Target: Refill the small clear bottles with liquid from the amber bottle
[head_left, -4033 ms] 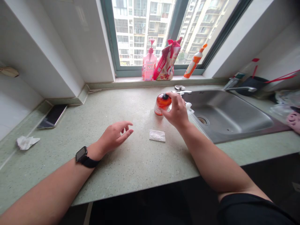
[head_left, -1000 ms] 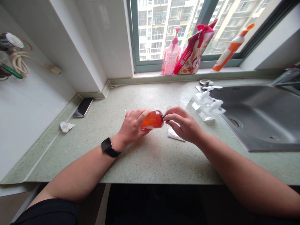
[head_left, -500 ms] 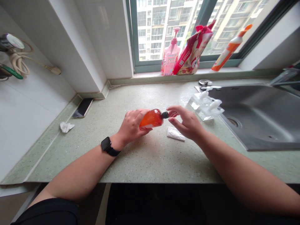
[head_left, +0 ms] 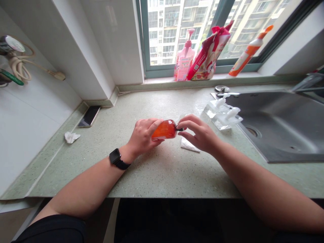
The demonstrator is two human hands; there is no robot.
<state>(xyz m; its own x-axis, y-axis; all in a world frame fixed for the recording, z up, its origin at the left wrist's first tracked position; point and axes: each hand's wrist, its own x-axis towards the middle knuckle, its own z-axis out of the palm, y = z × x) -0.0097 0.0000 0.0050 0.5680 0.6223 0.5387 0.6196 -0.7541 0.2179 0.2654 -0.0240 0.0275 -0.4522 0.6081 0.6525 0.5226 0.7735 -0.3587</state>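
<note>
The left hand (head_left: 145,135) is closed around a translucent orange plastic bottle (head_left: 164,129) at the middle of the frame, and the partly closed right hand (head_left: 199,133) pinches its small black cap (head_left: 180,129). A slipping pinch could drop the bottle onto the speckled green stone table (head_left: 164,172) and roll it toward the stainless steel sink (head_left: 278,135). Nearby lie two white paper tissues (head_left: 189,145) (head_left: 71,137), one black smartphone (head_left: 89,116), and three containers: a pink pump bottle (head_left: 184,55), a red-and-white pouch (head_left: 209,54), and an orange-capped white bottle (head_left: 246,55).

A translucent orange plastic bottle (head_left: 164,129) lies on its side, gripped in the left hand (head_left: 144,135), its small black cap (head_left: 180,129) pointing to 3 o'clock, pinched by the right hand (head_left: 199,134).
</note>
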